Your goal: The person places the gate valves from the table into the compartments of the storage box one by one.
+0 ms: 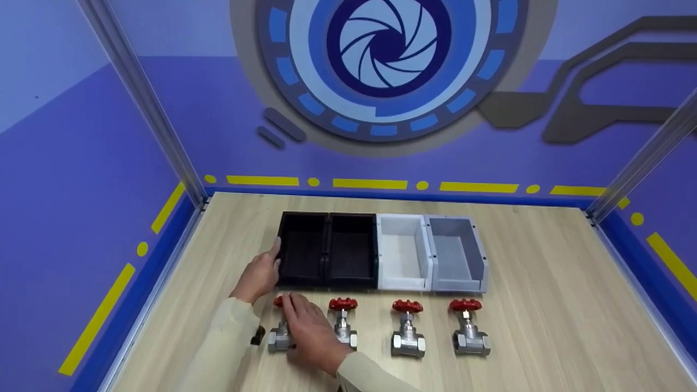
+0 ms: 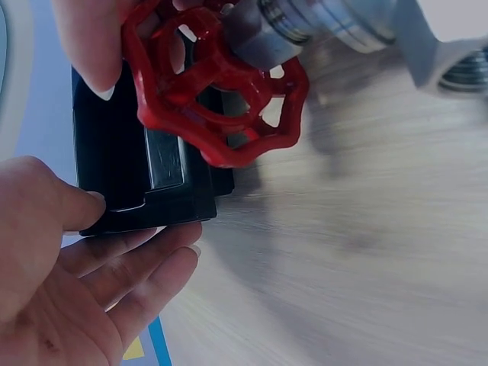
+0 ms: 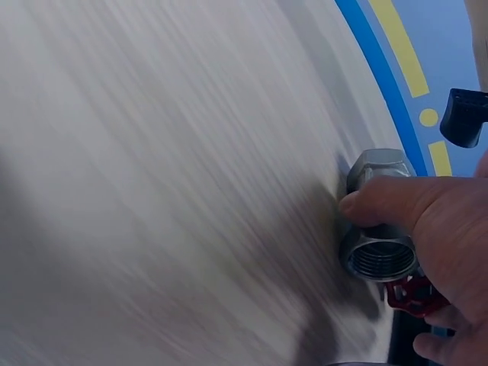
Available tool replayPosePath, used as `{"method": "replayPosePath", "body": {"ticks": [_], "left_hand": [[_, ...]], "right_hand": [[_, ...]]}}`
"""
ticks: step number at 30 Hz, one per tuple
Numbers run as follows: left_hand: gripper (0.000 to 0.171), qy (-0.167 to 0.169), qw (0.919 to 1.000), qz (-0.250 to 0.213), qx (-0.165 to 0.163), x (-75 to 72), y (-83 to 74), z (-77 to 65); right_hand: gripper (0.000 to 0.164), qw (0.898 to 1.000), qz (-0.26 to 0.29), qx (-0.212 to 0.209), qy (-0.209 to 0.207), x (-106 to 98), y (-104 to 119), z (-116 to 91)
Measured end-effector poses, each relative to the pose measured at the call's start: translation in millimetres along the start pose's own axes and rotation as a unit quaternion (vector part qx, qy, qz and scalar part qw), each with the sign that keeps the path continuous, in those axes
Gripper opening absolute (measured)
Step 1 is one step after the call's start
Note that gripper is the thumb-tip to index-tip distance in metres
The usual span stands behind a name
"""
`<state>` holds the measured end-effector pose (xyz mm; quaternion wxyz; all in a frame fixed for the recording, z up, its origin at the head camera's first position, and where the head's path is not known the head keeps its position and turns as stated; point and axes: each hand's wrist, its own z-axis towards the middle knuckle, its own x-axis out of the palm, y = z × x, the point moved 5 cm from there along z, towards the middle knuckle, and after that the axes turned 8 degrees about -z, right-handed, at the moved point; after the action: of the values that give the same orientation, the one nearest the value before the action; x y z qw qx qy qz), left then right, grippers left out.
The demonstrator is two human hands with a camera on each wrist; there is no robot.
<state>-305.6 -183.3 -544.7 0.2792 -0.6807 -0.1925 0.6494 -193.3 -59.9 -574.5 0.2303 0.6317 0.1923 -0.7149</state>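
My left hand (image 1: 258,277) grips the side wall of the leftmost black bin (image 1: 302,256); in the left wrist view the thumb hooks over the rim and the fingers (image 2: 156,263) lie along the outside. In front of that bin my right hand (image 1: 316,332) holds the leftmost valve (image 1: 280,338), a metal body with a red handwheel (image 2: 225,152). Its thumb (image 3: 374,202) crosses the metal body in the right wrist view, while its fingers cover part of the handwheel in the head view.
A second black bin (image 1: 353,256), a white bin (image 1: 403,253) and a grey bin (image 1: 452,256) continue the row rightward. Three more red-wheeled valves stand in front: one (image 1: 344,321) partly behind my right hand, one (image 1: 408,337) mid-table, one (image 1: 469,335) farther right. Printed walls (image 1: 261,158) enclose the table.
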Motion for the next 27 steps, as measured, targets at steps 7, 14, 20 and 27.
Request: {"method": "replayPosePath", "body": {"ticks": [7, 14, 20, 27], "left_hand": [[0.056, -0.003, 1.0000, 0.006, 0.000, -0.5, 0.7, -0.3], [0.055, -0.008, 1.0000, 0.002, 0.005, -0.8, 0.9, 0.2], [0.055, -0.011, 0.9998, 0.012, 0.013, -0.9, 0.1, 1.4], [0.056, 0.000, 1.0000, 0.008, 0.002, -1.2, 0.5, 1.4]], "right_hand": [[0.102, 0.998, -0.029, -0.021, -0.061, 0.1, -1.6, -0.9], [0.111, 0.999, -0.011, -0.020, -0.040, -0.5, -2.3, 0.1], [0.111, 1.000, 0.011, -0.013, -0.017, -1.1, -3.4, 0.0], [0.114, 0.999, 0.037, -0.020, -0.012, -1.0, -2.1, -0.6]]}}
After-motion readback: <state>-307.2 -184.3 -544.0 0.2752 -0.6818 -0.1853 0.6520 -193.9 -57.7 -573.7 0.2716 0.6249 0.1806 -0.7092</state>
